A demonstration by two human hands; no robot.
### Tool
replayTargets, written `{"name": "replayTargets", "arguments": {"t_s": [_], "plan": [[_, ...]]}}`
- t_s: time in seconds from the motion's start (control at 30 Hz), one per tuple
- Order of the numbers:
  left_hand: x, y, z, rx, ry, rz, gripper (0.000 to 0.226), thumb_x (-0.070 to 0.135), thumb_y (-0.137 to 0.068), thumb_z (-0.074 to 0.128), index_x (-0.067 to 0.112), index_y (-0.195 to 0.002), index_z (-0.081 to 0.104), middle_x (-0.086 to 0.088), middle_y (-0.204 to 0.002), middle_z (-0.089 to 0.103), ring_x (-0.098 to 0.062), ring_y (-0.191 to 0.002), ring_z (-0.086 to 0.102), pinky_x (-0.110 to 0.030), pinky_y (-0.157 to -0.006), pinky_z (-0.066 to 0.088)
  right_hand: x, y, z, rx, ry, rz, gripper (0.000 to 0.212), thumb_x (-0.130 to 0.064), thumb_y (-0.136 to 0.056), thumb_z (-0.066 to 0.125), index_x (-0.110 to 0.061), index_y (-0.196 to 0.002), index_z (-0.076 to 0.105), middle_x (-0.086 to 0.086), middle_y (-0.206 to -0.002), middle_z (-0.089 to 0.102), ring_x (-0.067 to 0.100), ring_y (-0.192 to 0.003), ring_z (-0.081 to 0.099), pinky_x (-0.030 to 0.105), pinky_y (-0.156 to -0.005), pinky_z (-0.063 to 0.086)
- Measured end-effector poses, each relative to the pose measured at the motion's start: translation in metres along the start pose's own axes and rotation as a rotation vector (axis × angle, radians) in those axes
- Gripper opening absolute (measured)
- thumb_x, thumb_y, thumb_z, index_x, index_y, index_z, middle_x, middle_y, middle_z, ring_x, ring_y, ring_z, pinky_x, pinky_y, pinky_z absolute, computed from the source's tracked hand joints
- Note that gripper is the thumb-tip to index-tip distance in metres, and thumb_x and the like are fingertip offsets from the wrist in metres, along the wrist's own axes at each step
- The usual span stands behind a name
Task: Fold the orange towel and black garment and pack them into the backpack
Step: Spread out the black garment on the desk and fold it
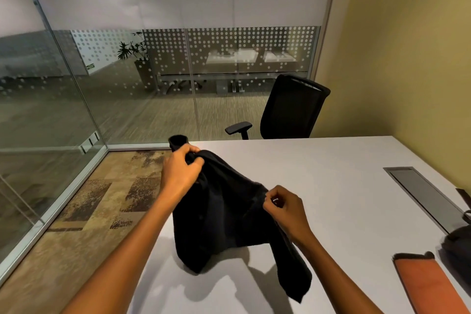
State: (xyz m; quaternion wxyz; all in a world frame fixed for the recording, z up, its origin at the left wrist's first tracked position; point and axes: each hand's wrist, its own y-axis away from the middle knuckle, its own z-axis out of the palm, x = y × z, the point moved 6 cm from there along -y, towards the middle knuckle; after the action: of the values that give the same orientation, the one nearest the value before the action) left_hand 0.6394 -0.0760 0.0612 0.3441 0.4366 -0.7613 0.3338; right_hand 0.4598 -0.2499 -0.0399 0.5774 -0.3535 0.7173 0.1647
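Note:
The black garment (224, 216) hangs above the white table (331, 160), lifted by both my hands. My left hand (182, 171) grips its upper left edge near the table's far left corner. My right hand (286, 209) pinches another part of its top edge, lower and to the right. A sleeve dangles down toward the table's near side. The orange towel (430, 285) lies folded in a long strip at the table's right near edge. A dark backpack (458, 245) shows partly at the right border, just beyond the towel.
A grey cable hatch (423, 194) is set into the table on the right. A black office chair (290, 109) stands behind the table's far edge. Glass walls enclose the room on the left and back; patterned carpet lies left of the table.

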Motion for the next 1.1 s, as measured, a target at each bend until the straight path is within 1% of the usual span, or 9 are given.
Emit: {"name": "replayTargets", "arguments": {"t_s": [0.13,0.23,0.33,0.4,0.5,0.63,0.73,0.93,1.1], "plan": [[-0.006,0.018,0.034,-0.289,0.081,-0.047,0.021,0.036,-0.079,0.066,0.019,-0.089,0.061,-0.002,-0.088,0.061,-0.018,-0.082,0.063,-0.041,-0.07,0.059,-0.033,-0.01,-0.004,-0.057,-0.051,-0.073,0.01,-0.009,-0.086,0.062,-0.014,-0.078,0.067,-0.003,-0.079,0.068,0.007,-0.073,0.063,0.019,-0.07,0.051],[0.002,0.036,0.057,-0.505,-0.072,0.102,0.036,0.052,-0.067,0.076,0.022,-0.079,0.061,0.007,-0.076,0.062,-0.01,-0.071,0.062,-0.025,-0.059,0.053,-0.059,-0.015,0.003,-0.231,-0.003,-0.136,0.011,-0.013,-0.088,0.061,-0.014,-0.083,0.07,-0.003,-0.083,0.071,0.011,-0.081,0.067,0.025,-0.079,0.054],[0.004,0.043,0.072,-0.577,-0.224,0.2,0.034,0.048,-0.063,0.08,0.027,-0.077,0.057,0.007,-0.075,0.061,-0.012,-0.071,0.059,-0.018,-0.057,0.04,-0.076,-0.017,0.017,-0.429,0.163,-0.225,0.012,-0.016,-0.088,0.06,-0.016,-0.088,0.072,-0.001,-0.088,0.071,0.012,-0.083,0.067,0.026,-0.08,0.054],[0.003,0.043,0.079,-0.608,-0.212,0.2,0.033,0.038,-0.065,0.08,0.031,-0.087,0.056,0.004,-0.088,0.064,-0.016,-0.084,0.061,-0.022,-0.066,0.045,-0.079,-0.016,0.023,-0.504,0.291,-0.275,0.013,-0.018,-0.089,0.062,-0.014,-0.095,0.073,-0.004,-0.091,0.068,0.009,-0.083,0.064,0.023,-0.08,0.052],[0.004,0.051,0.085,-0.69,-0.145,0.248,0.066,0.034,-0.068,0.075,0.039,-0.128,0.047,0.008,-0.121,0.059,-0.012,-0.11,0.056,-0.029,-0.091,0.049,-0.076,-0.016,0.026,-0.549,0.354,-0.301,0.017,-0.02,-0.09,0.063,-0.014,-0.103,0.072,-0.007,-0.096,0.065,0.005,-0.087,0.061,0.022,-0.082,0.049],[-0.001,0.06,0.087,-0.639,-0.137,0.244,0.028,0.032,-0.08,0.063,0.03,-0.108,0.063,0.0,-0.102,0.066,-0.016,-0.094,0.061,-0.038,-0.085,0.051,-0.07,-0.013,0.022,-0.567,0.346,-0.292,0.02,-0.026,-0.091,0.062,-0.017,-0.106,0.072,-0.004,-0.101,0.068,0.01,-0.093,0.063,0.032,-0.089,0.052],[-0.001,0.057,0.086,-0.578,-0.168,0.246,0.006,0.023,-0.087,0.059,0.026,-0.091,0.062,-0.002,-0.092,0.065,-0.018,-0.085,0.06,-0.038,-0.078,0.05,-0.068,-0.012,0.015,-0.564,0.234,-0.254,0.017,-0.031,-0.088,0.065,-0.021,-0.1,0.072,-0.005,-0.098,0.069,0.012,-0.094,0.064,0.033,-0.088,0.053],[-0.007,0.041,0.076,-0.47,-0.129,0.19,0.013,0.02,-0.087,0.058,0.031,-0.093,0.059,-0.005,-0.102,0.061,-0.021,-0.096,0.058,-0.035,-0.084,0.048,-0.057,-0.011,-0.008,-0.52,0.297,-0.184,0.022,-0.056,-0.073,0.07,-0.034,-0.079,0.068,-0.008,-0.089,0.064,0.008,-0.084,0.061,0.02,-0.076,0.05],[-0.013,0.031,0.059,-0.357,0.044,0.043,0.018,0.01,-0.091,0.052,0.023,-0.099,0.06,-0.005,-0.103,0.061,-0.023,-0.096,0.059,-0.041,-0.086,0.052,-0.03,0.0,-0.02,-0.552,0.385,-0.127,0.012,-0.026,-0.072,0.082,-0.023,-0.073,0.07,-0.013,-0.078,0.063,-0.003,-0.072,0.059,0.011,-0.065,0.042]]}}
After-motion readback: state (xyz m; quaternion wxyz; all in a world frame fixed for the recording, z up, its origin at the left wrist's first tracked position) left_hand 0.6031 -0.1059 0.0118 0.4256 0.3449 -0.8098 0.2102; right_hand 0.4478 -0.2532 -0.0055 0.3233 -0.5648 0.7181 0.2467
